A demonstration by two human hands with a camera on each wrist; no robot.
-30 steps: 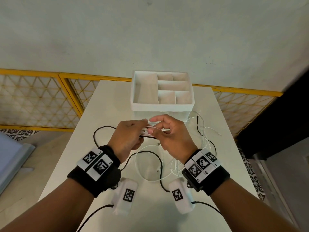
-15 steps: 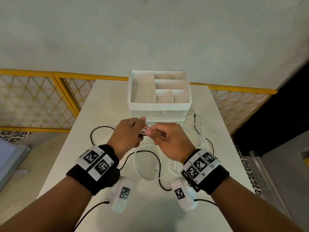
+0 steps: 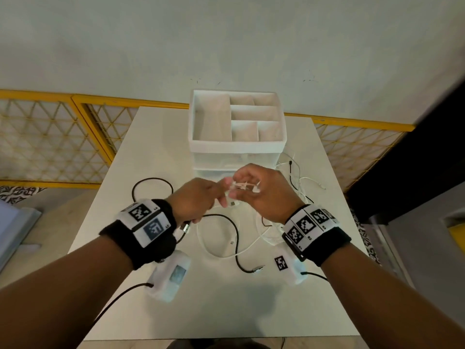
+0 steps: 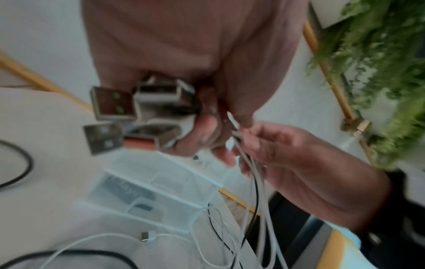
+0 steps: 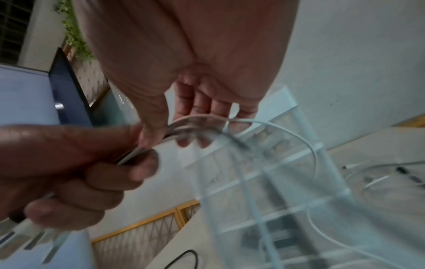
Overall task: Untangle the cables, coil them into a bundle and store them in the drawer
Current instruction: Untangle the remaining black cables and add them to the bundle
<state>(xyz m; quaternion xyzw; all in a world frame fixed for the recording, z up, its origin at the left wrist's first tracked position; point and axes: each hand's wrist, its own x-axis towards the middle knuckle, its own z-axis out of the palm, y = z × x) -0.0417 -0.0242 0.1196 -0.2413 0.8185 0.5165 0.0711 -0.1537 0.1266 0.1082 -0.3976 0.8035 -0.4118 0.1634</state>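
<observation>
Above the white table [image 3: 120, 248], both hands meet in front of the drawer unit [image 3: 237, 147]. My left hand [image 3: 216, 197] grips a bunch of cable ends, and several USB plugs [image 4: 138, 112] stick out of its curled fingers. My right hand [image 3: 241, 187] pinches white cable strands [image 3: 242, 185] that loop across its fingers [image 5: 202, 107]. White and black strands [image 4: 255, 182] hang down from both hands. A black cable [image 3: 236, 243] and a white cable loop [image 3: 214, 250] lie on the table beneath them. The translucent drawers [image 4: 147, 193] look closed.
The unit's top is an open white tray [image 3: 193, 122] with several compartments. More loose white and black cable ends [image 3: 302, 182] lie to the right of the unit. A yellow lattice fence [image 3: 50, 137] runs behind the table. A dark surface [image 3: 427, 172] stands at the right.
Both hands have shifted slightly right and up. My right hand has turned and spread its fingers, drawing white strands across them. My left hand keeps its grip on the plug ends.
</observation>
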